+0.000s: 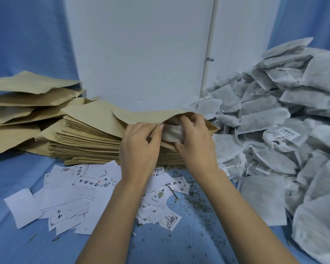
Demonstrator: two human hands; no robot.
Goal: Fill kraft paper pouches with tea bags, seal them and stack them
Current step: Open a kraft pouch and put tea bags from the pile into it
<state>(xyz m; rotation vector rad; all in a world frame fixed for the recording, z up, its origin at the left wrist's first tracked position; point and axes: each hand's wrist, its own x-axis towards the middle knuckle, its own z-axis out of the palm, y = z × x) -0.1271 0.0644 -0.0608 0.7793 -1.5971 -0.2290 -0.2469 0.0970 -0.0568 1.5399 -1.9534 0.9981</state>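
A tall stack of flat kraft paper pouches (88,138) lies in the middle of the blue table. My left hand (139,145) pinches the near lip of the top pouch (141,116) and holds its mouth open. My right hand (194,138) grips a white tea bag (171,133) that sits partly inside that mouth. The far part of the tea bag is hidden in the pouch.
A big heap of white tea bags (274,119) fills the right side. Filled kraft pouches (23,100) pile up at the left. Loose white printed labels (88,189) and tea crumbs (196,201) litter the blue cloth in front. A white wall stands behind.
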